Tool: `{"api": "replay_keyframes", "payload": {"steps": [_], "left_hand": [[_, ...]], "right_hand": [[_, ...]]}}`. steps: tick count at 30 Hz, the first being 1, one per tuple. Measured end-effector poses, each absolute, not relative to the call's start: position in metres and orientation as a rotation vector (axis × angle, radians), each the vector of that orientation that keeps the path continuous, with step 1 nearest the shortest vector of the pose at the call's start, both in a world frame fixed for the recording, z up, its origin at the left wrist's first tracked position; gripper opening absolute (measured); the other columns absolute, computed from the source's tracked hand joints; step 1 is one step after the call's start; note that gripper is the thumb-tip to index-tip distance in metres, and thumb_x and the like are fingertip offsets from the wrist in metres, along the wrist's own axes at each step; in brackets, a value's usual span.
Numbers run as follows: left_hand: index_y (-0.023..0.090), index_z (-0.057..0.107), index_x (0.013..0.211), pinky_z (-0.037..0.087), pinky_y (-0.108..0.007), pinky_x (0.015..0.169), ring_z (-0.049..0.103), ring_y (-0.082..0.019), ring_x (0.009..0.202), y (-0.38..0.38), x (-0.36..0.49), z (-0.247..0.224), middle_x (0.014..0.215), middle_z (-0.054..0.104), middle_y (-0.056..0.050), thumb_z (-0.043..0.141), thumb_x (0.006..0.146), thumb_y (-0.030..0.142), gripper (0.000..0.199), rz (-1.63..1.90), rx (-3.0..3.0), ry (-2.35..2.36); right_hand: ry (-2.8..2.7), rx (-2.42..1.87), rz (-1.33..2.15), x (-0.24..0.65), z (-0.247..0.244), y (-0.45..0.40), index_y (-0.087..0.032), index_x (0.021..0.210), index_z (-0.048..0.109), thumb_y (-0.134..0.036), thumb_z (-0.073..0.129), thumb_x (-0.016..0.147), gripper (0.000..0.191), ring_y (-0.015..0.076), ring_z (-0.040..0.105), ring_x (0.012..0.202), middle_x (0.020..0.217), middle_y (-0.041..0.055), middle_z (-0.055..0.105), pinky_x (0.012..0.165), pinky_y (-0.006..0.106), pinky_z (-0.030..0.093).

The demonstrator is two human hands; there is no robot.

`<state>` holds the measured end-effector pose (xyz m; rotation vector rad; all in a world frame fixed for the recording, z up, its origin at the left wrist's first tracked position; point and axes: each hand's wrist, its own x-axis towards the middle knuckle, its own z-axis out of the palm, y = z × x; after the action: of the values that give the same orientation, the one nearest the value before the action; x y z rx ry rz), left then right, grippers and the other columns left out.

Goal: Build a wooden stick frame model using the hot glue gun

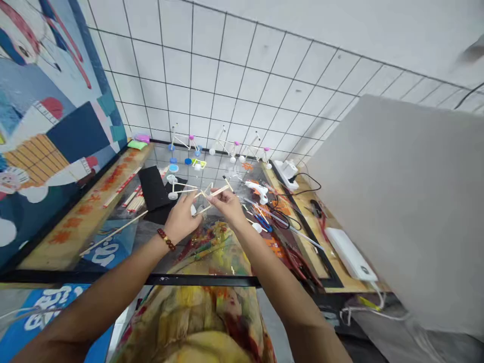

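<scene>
I reached both forearms forward, my left hand (181, 218) and right hand (227, 203) closed, pinching a small white stick frame (210, 196) between them above the painted tabletop (212, 247).

glue gun (257, 191) right, black sheet (153, 187) left, stick frames (221, 146) ahead

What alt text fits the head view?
Left hand and right hand hold a small white stick frame above a cluttered table. A white glue gun lies nearby; similar stick models stand by the tiled wall.
</scene>
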<state>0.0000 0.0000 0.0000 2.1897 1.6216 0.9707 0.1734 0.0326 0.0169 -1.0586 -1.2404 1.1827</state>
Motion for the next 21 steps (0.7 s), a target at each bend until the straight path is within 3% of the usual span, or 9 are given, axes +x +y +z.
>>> {"api": "replay_keyframes", "payload": {"steps": [6, 15, 21], "left_hand": [[0.019, 0.045, 0.144, 0.055, -0.04, 0.096, 0.065, -0.029, 0.116, -0.003, 0.009, 0.001, 0.129, 0.062, -0.013, 0.067, 0.078, 0.019, 0.069, 1.054, 2.16, 1.66], [0.021, 0.05, 0.14, 0.056, -0.035, 0.083, 0.069, -0.027, 0.102, -0.002, 0.001, 0.004, 0.116, 0.068, -0.01, 0.067, 0.082, 0.021, 0.06, 0.901, 2.182, 1.713], [0.018, 0.05, 0.142, 0.055, -0.034, 0.083, 0.069, -0.027, 0.102, 0.001, -0.003, -0.001, 0.113, 0.069, -0.009, 0.063, 0.083, 0.024, 0.061, 0.888, 2.233, 1.717]], "right_hand": [[-1.212, -1.023, 1.129, 0.167, 0.009, 0.038, -0.019, 0.082, 0.075, -0.05, 0.084, 0.061, 0.039, 0.0134, 0.049, 0.061, 0.063, -0.0025, 0.06, 0.057, 0.027, 0.038], [-1.214, -1.047, 1.107, 0.159, 0.0, 0.04, -0.018, 0.083, 0.074, -0.05, 0.085, 0.058, 0.042, 0.0126, 0.048, 0.061, 0.066, -0.0018, 0.063, 0.057, 0.026, 0.039], [-1.222, -1.111, 1.083, 0.158, -0.011, 0.038, -0.017, 0.105, 0.07, -0.039, 0.08, 0.063, 0.048, 0.0096, 0.051, 0.058, 0.078, -0.0017, 0.063, 0.054, 0.023, 0.041]]}}
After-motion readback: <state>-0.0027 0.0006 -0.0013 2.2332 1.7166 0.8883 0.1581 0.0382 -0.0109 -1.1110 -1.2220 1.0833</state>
